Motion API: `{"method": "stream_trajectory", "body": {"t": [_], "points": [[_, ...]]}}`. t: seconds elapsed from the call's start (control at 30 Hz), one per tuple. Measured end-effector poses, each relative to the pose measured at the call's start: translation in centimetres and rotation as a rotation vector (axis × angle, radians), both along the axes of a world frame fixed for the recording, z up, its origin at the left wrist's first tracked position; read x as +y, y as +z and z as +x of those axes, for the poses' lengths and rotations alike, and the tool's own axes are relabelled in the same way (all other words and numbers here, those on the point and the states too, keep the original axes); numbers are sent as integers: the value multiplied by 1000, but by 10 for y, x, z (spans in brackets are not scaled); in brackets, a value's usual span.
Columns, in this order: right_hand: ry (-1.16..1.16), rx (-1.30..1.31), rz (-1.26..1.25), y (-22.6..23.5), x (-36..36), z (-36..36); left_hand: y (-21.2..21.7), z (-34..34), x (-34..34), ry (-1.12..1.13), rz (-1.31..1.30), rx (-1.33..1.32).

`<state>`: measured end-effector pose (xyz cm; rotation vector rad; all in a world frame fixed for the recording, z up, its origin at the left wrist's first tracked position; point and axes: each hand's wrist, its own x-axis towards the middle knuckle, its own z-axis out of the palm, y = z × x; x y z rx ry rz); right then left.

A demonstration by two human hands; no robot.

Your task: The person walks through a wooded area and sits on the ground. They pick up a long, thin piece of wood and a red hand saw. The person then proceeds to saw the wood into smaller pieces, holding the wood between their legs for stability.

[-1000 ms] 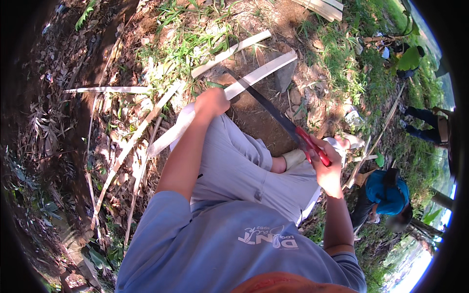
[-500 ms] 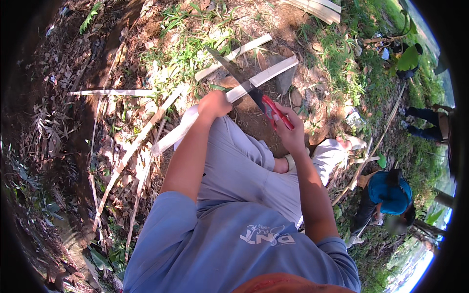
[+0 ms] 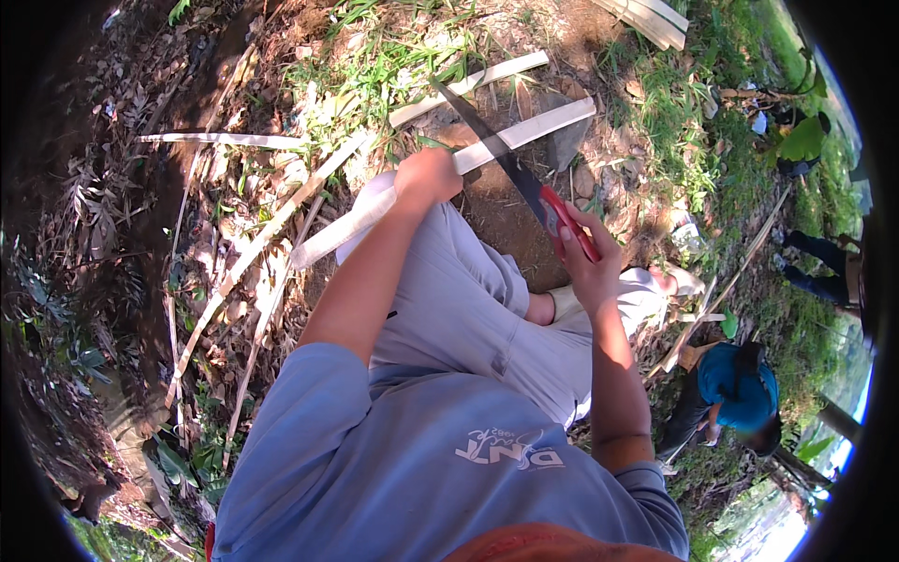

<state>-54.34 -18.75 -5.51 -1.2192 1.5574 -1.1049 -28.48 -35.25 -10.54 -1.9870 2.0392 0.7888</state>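
Note:
My left hand (image 3: pixel 429 176) is closed around a long pale strip of split wood or bamboo (image 3: pixel 552 122), near my knee. The strip runs slantwise from beside my left forearm to a grey stone (image 3: pixel 567 142) at its far end. My right hand (image 3: pixel 592 253) grips the red handle of a hand saw (image 3: pixel 479 125). The saw's dark blade lies across the strip, between my left hand and the far end, its tip pointing away to the upper left. Whether the teeth have cut in cannot be made out.
Another pale strip (image 3: pixel 468 89) lies just beyond, and a bundle of strips (image 3: pixel 651 21) at the top. Long poles (image 3: pixel 272 229) rest on leaf litter at left. To the right, a person in a teal shirt (image 3: pixel 738 382) bends over; another person's dark-trousered legs (image 3: pixel 817 262) show farther off.
My right hand has drawn back toward me, pulling the saw so its handle sits farther from the strip. The whole view has shifted slightly; my left hand keeps its hold.

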Motion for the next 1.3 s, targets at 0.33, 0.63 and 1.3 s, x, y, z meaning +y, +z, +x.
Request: {"method": "stream_trajectory", "body": {"t": [0.33,0.63,1.3], "points": [[-8,30,-140,-54,-75,48,0,3,-1,-8,-19,-5],[-76,-5,24,10,123,-61,-5,-2,1,-4,-16,10],[49,-29,-271,-47,-32,27,-6,-2,-1,-24,-113,-53]]}}
